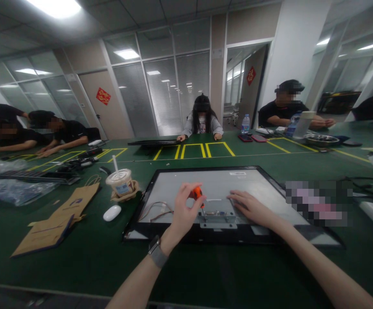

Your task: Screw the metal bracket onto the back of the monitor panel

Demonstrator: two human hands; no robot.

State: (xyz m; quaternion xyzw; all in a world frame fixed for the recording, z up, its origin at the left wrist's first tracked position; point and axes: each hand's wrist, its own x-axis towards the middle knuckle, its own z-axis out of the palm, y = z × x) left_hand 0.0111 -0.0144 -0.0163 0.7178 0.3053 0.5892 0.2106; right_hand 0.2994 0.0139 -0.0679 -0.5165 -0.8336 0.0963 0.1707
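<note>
A flat monitor panel (180,180) lies back-side up on the green table in front of me, grey metal inside a black frame. My left hand (185,210) is closed round an orange-handled screwdriver (197,193) held upright, its tip down at a small metal bracket (217,218) near the panel's front edge. My right hand (250,206) lies flat on the panel just right of the bracket, fingers stretched out. Thin wires (156,209) run across the panel's left part. A watch (157,252) is on my left wrist.
Left of the panel stand a lidded drink cup with straw (121,182), a white mouse (112,213) and a brown paper bag (59,216). Several people sit around the table's far side. A metal bowl (321,139), bottles and phones lie far right.
</note>
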